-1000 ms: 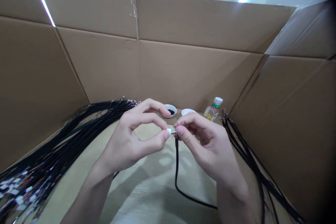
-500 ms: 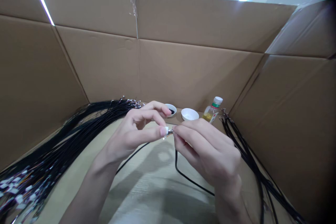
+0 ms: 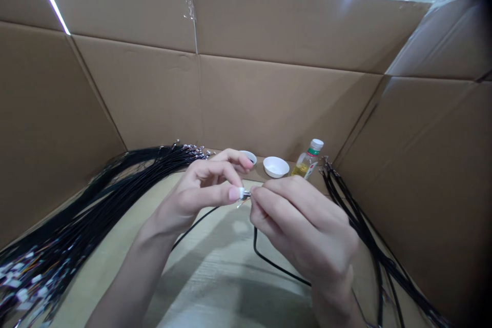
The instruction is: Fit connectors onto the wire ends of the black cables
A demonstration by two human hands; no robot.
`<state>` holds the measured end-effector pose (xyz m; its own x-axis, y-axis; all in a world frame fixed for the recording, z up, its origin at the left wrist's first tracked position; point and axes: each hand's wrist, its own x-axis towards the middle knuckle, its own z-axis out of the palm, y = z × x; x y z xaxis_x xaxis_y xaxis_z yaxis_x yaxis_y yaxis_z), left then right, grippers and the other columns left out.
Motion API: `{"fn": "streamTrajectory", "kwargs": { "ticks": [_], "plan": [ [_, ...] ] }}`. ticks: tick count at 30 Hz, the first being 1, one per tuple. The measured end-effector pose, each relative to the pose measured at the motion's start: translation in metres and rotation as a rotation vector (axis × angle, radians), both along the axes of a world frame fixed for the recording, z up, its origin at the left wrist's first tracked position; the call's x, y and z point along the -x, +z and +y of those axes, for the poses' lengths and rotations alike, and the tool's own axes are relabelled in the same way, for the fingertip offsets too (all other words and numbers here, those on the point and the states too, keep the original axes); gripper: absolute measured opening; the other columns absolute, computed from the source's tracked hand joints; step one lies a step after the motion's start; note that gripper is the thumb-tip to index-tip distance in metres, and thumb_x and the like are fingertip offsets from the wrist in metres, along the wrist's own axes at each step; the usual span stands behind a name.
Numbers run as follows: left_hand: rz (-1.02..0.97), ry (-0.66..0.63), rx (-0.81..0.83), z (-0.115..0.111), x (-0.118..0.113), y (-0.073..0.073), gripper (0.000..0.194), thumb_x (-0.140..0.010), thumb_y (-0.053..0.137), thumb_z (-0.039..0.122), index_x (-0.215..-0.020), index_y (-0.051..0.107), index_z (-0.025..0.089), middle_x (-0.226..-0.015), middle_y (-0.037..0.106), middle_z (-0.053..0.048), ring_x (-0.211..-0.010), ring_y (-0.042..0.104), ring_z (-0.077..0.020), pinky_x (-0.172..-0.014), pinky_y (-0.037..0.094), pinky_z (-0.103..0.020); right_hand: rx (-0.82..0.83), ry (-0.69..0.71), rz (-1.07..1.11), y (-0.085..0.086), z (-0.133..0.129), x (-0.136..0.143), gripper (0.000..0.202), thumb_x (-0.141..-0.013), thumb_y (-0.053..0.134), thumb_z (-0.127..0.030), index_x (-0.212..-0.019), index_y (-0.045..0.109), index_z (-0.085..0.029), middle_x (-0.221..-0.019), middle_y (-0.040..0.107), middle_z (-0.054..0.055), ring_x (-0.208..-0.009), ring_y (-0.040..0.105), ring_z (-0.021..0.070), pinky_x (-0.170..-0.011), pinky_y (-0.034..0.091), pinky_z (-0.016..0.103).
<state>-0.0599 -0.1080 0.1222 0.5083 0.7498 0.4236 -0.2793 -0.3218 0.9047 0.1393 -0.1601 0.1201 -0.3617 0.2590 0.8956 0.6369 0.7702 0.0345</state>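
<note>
Thumb and forefinger of my left hand point(image 3: 209, 184) pinch a small white connector point(image 3: 242, 193) above the middle of the table. My right hand point(image 3: 303, 220) is closed just right of it, its fingertips on thin wires point(image 3: 248, 194) that meet the connector. One loose orange wire end point(image 3: 241, 204) hangs below. A black cable point(image 3: 279, 265) drops from beneath my right hand and bends toward the lower right. Another stretch of black cable point(image 3: 194, 226) shows behind my left wrist. The exact grip of the right fingertips is partly hidden.
A large bundle of black cables point(image 3: 115, 197) with white connectors lies at left. Along the back stand a small bowl point(image 3: 251, 157) with dark contents, a white bowl point(image 3: 275, 167) and a bottle point(image 3: 307, 160) of yellow liquid. More black cables point(image 3: 359, 220) lie right; cardboard walls point(image 3: 284, 107) surround the table.
The right fingers have shifted slightly and closed in by the connector, and the loose wire end now shows orange. The whole view has moved a little.
</note>
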Motion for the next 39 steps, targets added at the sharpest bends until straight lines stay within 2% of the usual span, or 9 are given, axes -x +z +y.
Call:
{"fn": "streamTrajectory", "kwargs": {
  "ticks": [6, 11, 16, 23, 26, 30, 34, 39],
  "plan": [
    [0.046, 0.044, -0.043, -0.002, 0.004, 0.0, 0.02, -0.085, 0.087, 0.035, -0.072, 0.078, 0.022, -0.12, 0.064, -0.006, -0.116, 0.055, -0.0253, -0.1, 0.041, -0.035, -0.003, 0.011, -0.023, -0.002, -0.001, 0.0, 0.013, -0.101, 0.062, -0.006, -0.098, 0.067, -0.018, -0.088, 0.07, 0.003, -0.074, 0.066, 0.0161, -0.067, 0.054, 0.032],
    [0.102, 0.069, -0.021, -0.005, 0.006, 0.005, 0.018, -0.086, 0.083, 0.032, -0.072, 0.077, 0.022, -0.112, 0.065, -0.005, -0.109, 0.055, -0.023, -0.088, 0.041, -0.032, 0.003, 0.04, -0.043, 0.003, -0.001, 0.0, 0.017, -0.104, 0.059, -0.007, -0.093, 0.067, -0.017, -0.084, 0.068, 0.004, -0.071, 0.061, 0.0154, -0.065, 0.05, 0.032],
    [0.106, 0.059, 0.074, -0.009, 0.006, 0.007, 0.024, -0.083, 0.084, 0.033, -0.066, 0.072, 0.019, -0.11, 0.064, -0.004, -0.102, 0.057, -0.0216, -0.086, 0.042, -0.03, 0.004, 0.091, -0.093, 0.007, 0.0, -0.001, 0.014, -0.104, 0.058, -0.007, -0.099, 0.068, -0.015, -0.089, 0.072, 0.007, -0.079, 0.065, 0.0176, -0.07, 0.056, 0.033],
    [0.065, 0.06, 0.119, -0.017, 0.008, 0.007, 0.028, -0.083, 0.085, 0.033, -0.066, 0.069, 0.017, -0.108, 0.063, -0.003, -0.095, 0.057, -0.0171, -0.083, 0.042, -0.027, -0.008, 0.127, -0.065, 0.006, -0.001, 0.001, 0.017, -0.106, 0.054, -0.008, -0.11, 0.07, -0.013, -0.104, 0.076, 0.01, -0.097, 0.071, 0.0212, -0.087, 0.063, 0.036],
    [0.052, 0.065, 0.111, -0.018, 0.006, 0.008, 0.029, -0.085, 0.084, 0.033, -0.067, 0.069, 0.017, -0.108, 0.062, -0.002, -0.092, 0.056, -0.0159, -0.082, 0.042, -0.027, -0.105, 0.142, -0.082, 0.003, 0.006, 0.001, 0.016, -0.104, 0.057, -0.005, -0.111, 0.07, -0.01, -0.104, 0.077, 0.012, -0.096, 0.071, 0.0222, -0.084, 0.063, 0.036],
    [0.065, 0.129, 0.046, -0.016, 0.002, 0.006, 0.025, -0.086, 0.084, 0.033, -0.068, 0.072, 0.019, -0.105, 0.063, -0.003, -0.101, 0.056, -0.019, -0.087, 0.041, -0.029, -0.226, 0.165, -0.062, -0.003, 0.02, 0.001, 0.018, -0.1, 0.058, -0.001, -0.109, 0.071, -0.009, -0.098, 0.076, 0.011, -0.087, 0.069, 0.0219, -0.077, 0.06, 0.036],
    [0.095, 0.15, 0.017, -0.017, 0.002, 0.006, 0.024, -0.087, 0.083, 0.034, -0.07, 0.073, 0.021, -0.106, 0.064, -0.002, -0.101, 0.057, -0.0201, -0.089, 0.04, -0.032, -0.224, 0.146, -0.004, -0.007, 0.022, 0.003, 0.016, -0.099, 0.06, -0.001, -0.108, 0.072, -0.008, -0.095, 0.074, 0.012, -0.086, 0.067, 0.0216, -0.076, 0.058, 0.036],
    [0.134, 0.183, -0.029, -0.023, 0.006, 0.008, 0.023, -0.089, 0.082, 0.033, -0.071, 0.074, 0.022, -0.108, 0.063, -0.001, -0.104, 0.057, -0.0198, -0.095, 0.039, -0.033, -0.182, 0.159, 0.025, -0.009, 0.019, 0.01, 0.019, -0.102, 0.054, 0.0, -0.106, 0.07, -0.008, -0.093, 0.073, 0.012, -0.081, 0.066, 0.0209, -0.072, 0.054, 0.036]
  ]
}}
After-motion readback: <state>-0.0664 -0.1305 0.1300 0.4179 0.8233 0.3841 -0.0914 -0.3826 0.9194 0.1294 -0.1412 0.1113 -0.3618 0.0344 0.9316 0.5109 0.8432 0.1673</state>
